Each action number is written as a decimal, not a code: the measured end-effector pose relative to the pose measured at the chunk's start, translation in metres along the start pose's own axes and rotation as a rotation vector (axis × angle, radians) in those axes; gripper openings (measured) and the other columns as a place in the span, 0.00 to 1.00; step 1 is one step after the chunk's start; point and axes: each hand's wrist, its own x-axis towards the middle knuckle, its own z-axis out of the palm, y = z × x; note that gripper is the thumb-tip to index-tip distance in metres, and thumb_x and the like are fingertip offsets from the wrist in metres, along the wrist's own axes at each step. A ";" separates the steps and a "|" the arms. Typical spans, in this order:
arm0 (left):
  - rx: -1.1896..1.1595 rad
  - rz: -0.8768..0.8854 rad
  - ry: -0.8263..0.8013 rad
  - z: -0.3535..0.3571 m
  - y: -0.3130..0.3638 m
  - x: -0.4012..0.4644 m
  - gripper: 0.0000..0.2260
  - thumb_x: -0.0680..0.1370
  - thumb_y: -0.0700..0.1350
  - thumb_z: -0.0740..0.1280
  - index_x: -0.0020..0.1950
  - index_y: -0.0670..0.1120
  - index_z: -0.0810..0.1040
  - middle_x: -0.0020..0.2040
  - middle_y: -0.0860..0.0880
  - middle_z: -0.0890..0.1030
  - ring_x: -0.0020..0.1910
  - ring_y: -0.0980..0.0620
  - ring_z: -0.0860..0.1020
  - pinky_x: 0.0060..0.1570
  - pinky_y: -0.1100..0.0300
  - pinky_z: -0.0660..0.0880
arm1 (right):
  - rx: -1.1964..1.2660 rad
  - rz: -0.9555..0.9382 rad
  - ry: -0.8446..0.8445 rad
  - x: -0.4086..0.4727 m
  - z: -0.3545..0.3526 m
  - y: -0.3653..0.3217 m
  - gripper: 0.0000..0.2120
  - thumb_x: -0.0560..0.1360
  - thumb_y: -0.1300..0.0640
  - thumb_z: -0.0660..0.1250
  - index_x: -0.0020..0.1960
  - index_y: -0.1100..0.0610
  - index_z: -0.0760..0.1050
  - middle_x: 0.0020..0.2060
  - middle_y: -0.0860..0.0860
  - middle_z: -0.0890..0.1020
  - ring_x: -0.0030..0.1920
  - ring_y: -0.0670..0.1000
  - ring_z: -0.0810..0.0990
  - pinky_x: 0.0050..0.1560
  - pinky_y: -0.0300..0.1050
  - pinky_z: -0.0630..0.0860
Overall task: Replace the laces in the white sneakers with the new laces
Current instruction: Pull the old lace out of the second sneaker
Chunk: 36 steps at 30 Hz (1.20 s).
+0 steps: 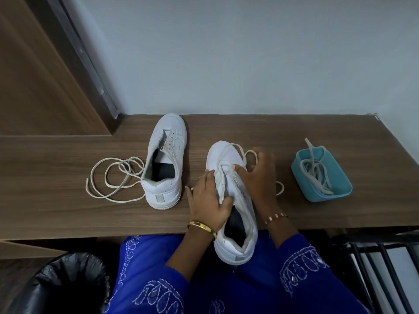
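Two white sneakers lie on the wooden table. The left sneaker stands toe away from me, with a loose cream lace trailing from it to the left. The right sneaker has its heel hanging over the table's front edge. My left hand grips its tongue and left side. My right hand rests on the sneaker's right side, thumb on the lacing. A lace loops around the toe and under this hand. A blue tub at the right holds more laces.
A bin lined with a black bag stands at the lower left under the table. A dark metal rack is at the lower right. A wooden door panel and grey wall close off the back.
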 end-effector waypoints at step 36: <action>-0.115 0.013 0.042 -0.004 0.002 0.001 0.43 0.60 0.61 0.48 0.73 0.44 0.61 0.73 0.49 0.64 0.71 0.49 0.62 0.71 0.40 0.50 | -0.084 0.013 -0.142 0.007 0.005 -0.014 0.14 0.71 0.55 0.70 0.30 0.55 0.69 0.29 0.49 0.75 0.31 0.48 0.71 0.35 0.39 0.65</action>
